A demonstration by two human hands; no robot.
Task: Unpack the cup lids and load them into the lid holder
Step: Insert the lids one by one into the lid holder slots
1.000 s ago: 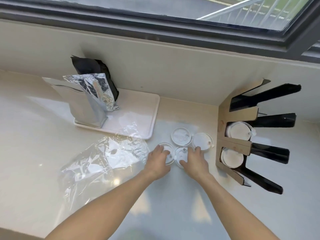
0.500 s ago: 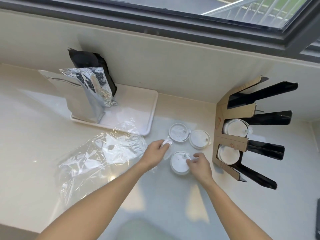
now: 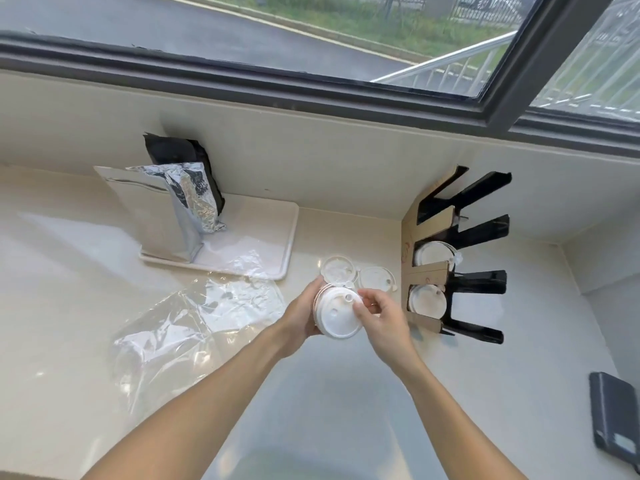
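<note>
Above the counter I hold a small stack of white cup lids (image 3: 337,315), its top face turned toward me. My left hand (image 3: 302,315) wraps the stack from the left and behind. My right hand (image 3: 379,315) pinches its right rim with thumb and fingers. Two more lids lie flat on the counter just beyond: one (image 3: 337,270) and another (image 3: 375,278) to its right. The lid holder (image 3: 429,271), cardboard front with black dividers, stands at the right; its two lower slots hold white lids (image 3: 427,299).
An empty clear plastic wrapper (image 3: 194,317) lies crumpled left of my hands. Behind it a white tray (image 3: 277,244) carries silver foil bags (image 3: 173,209) and a black bag. A dark phone (image 3: 614,415) rests at the right edge. A wall and window ledge bound the counter.
Both hands gathered lids off the counter and lifted them together into one stack held above it. Two lids stay lying on the counter.
</note>
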